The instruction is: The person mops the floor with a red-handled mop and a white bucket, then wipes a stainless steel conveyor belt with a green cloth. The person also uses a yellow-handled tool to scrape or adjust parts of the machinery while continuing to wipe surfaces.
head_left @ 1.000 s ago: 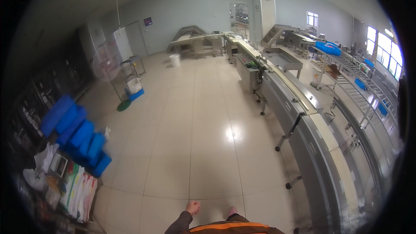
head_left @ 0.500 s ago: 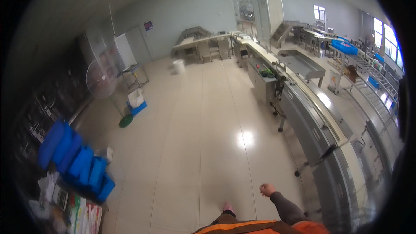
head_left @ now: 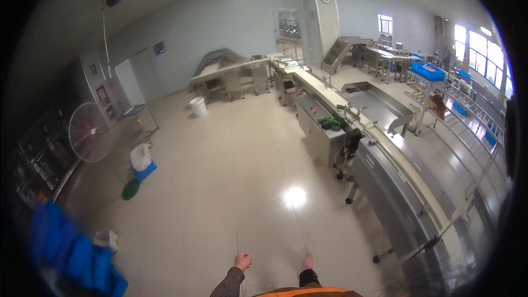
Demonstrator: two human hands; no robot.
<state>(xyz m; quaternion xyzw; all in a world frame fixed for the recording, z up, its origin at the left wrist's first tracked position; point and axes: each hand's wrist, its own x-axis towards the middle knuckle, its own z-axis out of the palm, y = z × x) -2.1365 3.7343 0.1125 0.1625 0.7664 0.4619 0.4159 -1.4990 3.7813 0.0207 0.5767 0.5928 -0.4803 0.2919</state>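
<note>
A tiled floor is bounded by a pale far wall. At right, a long conveyor with a pale surface is noted, its long axis directed toward that wall. Blue crates, blurred, are stacked at lower left. Between these, well apart from both, the left hand is held, its grip curled together, nothing seen in it. The right hand is not in view; which hand is nearer cannot be told.

Smooth, glossy floor tiles lie below the left hand, a satin metal conveyor to its right, plastic-looking crates to its left.
</note>
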